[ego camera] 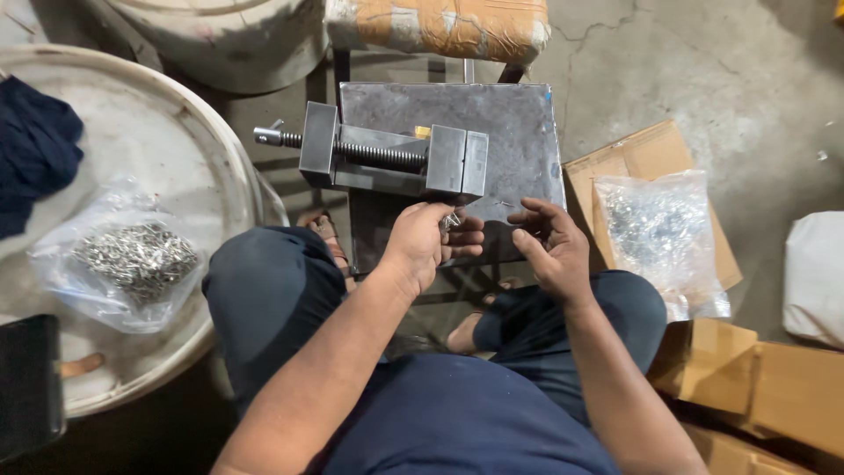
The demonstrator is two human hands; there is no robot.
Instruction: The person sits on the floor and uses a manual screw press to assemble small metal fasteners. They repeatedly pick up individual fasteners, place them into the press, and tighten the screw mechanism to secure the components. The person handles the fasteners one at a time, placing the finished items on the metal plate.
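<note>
My left hand (424, 244) is curled around a small shiny metal piece (450, 221), held just below the jaws of a steel vise (396, 158). The vise lies on a grey metal plate (519, 141) between my knees, its threaded screw pointing left. My right hand (549, 246) hovers beside the left one over the plate's front edge, fingers bent and apart, holding nothing I can see.
A clear bag of small metal parts (132, 259) lies on a round white lid (167, 132) at left. Another bag of shiny parts (659, 233) rests on a cardboard box (646, 154) at right. More boxes (774, 387) stand at lower right.
</note>
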